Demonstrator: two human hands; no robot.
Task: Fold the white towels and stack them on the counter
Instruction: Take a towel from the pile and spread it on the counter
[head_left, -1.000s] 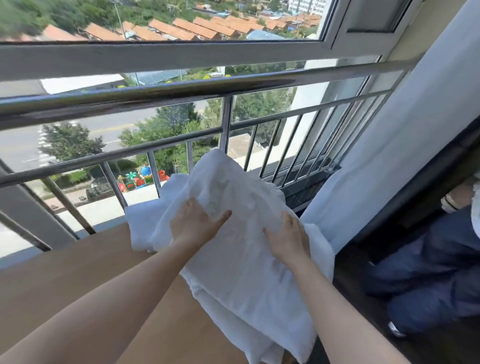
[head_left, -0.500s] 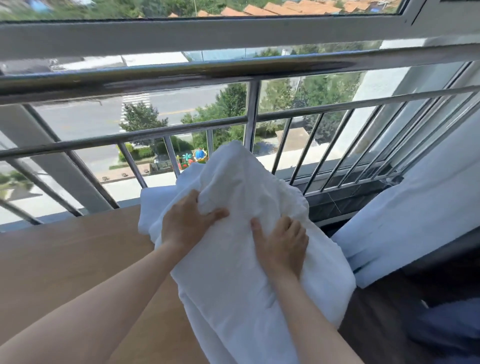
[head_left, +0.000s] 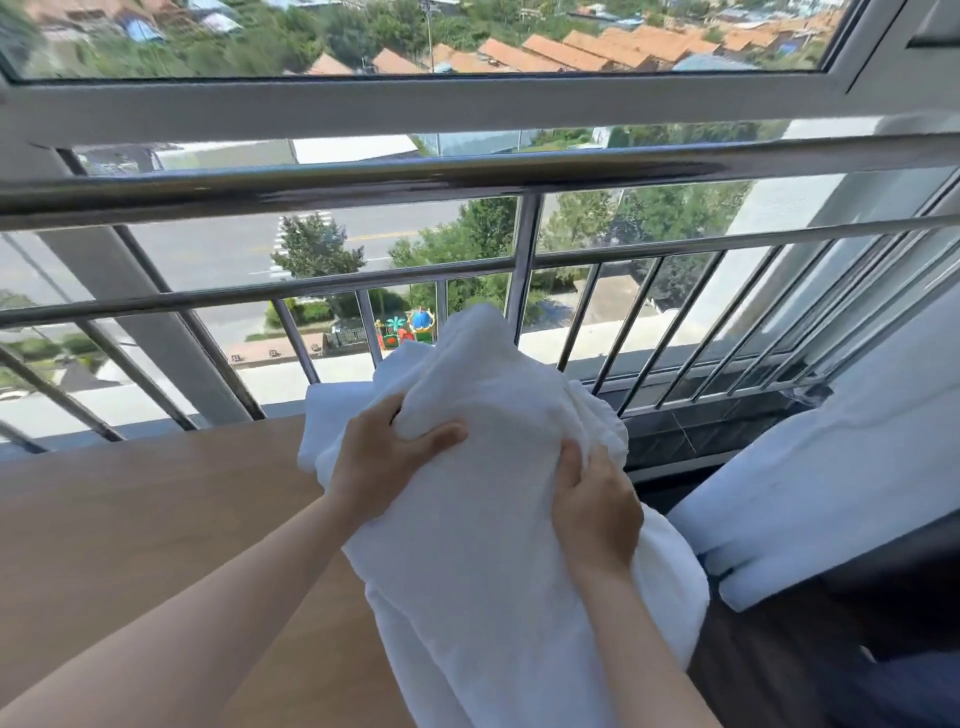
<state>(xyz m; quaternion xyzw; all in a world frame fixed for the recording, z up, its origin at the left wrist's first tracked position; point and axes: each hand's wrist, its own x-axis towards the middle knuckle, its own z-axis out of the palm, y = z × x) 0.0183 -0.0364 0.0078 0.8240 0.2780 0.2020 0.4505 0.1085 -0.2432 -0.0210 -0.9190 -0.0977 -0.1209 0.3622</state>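
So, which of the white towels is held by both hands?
The big bunched towel in front, gripped by the left hand and right hand; the other towel lies flat on the counter behind it.

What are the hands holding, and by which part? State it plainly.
Both hold the white towel: the left hand grips a raised fold at its far left, the right hand grips bunched cloth on its right side.

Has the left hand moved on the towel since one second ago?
Yes, slightly. The left hand has shifted leftward, away from the thick railing post, and now grips a fold of the white towel instead of lying flat.
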